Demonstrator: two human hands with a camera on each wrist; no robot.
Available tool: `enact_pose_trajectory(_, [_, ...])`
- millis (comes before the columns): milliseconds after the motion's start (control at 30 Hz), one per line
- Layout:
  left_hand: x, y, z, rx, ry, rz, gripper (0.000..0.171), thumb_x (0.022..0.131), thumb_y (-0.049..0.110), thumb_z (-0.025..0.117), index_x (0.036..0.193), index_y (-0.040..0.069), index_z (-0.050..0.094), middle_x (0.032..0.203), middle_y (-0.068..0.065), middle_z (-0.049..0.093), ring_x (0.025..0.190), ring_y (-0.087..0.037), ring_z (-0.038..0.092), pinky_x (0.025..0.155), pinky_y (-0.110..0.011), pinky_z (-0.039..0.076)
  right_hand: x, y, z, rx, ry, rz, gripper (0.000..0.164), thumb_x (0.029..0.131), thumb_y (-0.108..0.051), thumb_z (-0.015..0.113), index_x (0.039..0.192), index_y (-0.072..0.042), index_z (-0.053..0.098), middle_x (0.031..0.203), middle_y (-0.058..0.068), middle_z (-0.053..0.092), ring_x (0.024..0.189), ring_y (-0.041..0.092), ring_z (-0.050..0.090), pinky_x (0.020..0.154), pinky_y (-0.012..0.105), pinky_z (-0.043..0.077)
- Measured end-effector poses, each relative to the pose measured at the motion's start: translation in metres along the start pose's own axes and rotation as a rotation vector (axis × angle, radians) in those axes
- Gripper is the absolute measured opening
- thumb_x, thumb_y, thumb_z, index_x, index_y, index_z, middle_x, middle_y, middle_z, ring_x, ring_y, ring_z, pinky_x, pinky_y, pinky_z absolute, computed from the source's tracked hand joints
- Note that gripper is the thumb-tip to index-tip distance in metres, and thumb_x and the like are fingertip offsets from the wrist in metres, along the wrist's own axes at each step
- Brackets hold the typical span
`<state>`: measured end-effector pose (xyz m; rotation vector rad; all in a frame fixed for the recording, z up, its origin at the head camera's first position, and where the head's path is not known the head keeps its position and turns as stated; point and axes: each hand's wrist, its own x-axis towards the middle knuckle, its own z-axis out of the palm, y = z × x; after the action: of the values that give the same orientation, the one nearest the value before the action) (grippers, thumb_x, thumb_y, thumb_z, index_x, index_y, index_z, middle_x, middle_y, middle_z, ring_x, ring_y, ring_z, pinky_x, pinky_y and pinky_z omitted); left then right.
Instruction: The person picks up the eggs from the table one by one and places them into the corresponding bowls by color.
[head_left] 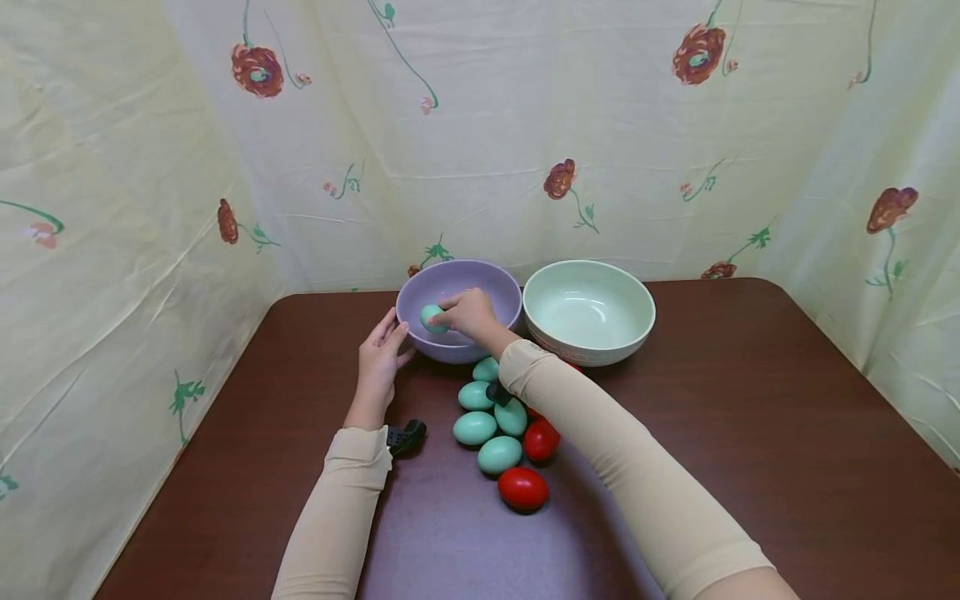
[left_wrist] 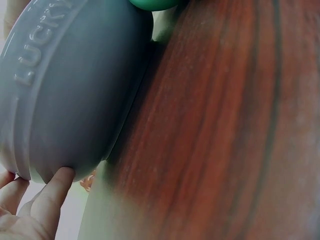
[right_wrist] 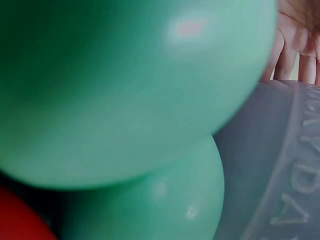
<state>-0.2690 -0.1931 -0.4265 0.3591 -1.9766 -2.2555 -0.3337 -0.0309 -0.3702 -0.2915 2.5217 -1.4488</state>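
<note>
My right hand (head_left: pixel 468 315) pinches a pale green toy egg (head_left: pixel 432 318) between thumb and fingers, over the inside of the purple bowl (head_left: pixel 457 352). At that bowl's left side is my left hand (head_left: pixel 377 362), its fairly straight fingers touching the outer wall near the rim. The left wrist view shows fingertips (left_wrist: pixel 62 175) against the bowl's side (left_wrist: pixel 90 90), which bears raised lettering. On the table in front lie several green eggs (head_left: pixel 475 428) and red eggs (head_left: pixel 522 488). Some red ones are partly hidden under my right sleeve. Close green eggs (right_wrist: pixel 140 100) fill much of the right wrist view.
A pale green bowl (head_left: pixel 588 346) stands right beside the purple one, near the back edge of the dark wooden table (head_left: pixel 750 400). A flowered cloth (head_left: pixel 465 167) hangs behind and along both sides. Each wrist carries a black camera mount (head_left: pixel 407 437).
</note>
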Motion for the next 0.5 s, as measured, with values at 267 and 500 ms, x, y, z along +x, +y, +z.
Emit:
enact_pose_trajectory(267, [0.0009, 0.0, -0.0005, 0.006, 0.011, 0.013, 0.057, 0.101, 0.028, 0.059, 0.154, 0.021, 0.039, 0.161, -0.002, 0.035, 0.141, -0.019, 0.046, 0.107, -0.047, 0.047, 0.003, 0.0008, 0.0024, -0.108, -0.01, -0.01, 0.043, 0.079, -0.025, 0.085, 0.117, -0.01, 0.075, 0.114, 0.007, 0.075, 0.073, 0.013, 0.066, 0.059, 0.014, 0.045])
enact_pose_trajectory(500, [0.0008, -0.0003, 0.0, 0.008, 0.013, 0.013, 0.058, 0.101, 0.029, 0.059, 0.155, 0.021, 0.038, 0.162, -0.002, 0.034, 0.142, -0.019, 0.045, 0.107, -0.046, 0.047, 0.0044, 0.0029, 0.0043, -0.156, -0.025, -0.002, 0.045, 0.079, -0.025, 0.086, 0.119, -0.009, 0.074, 0.113, 0.006, 0.076, 0.072, 0.012, 0.066, 0.06, 0.015, 0.045])
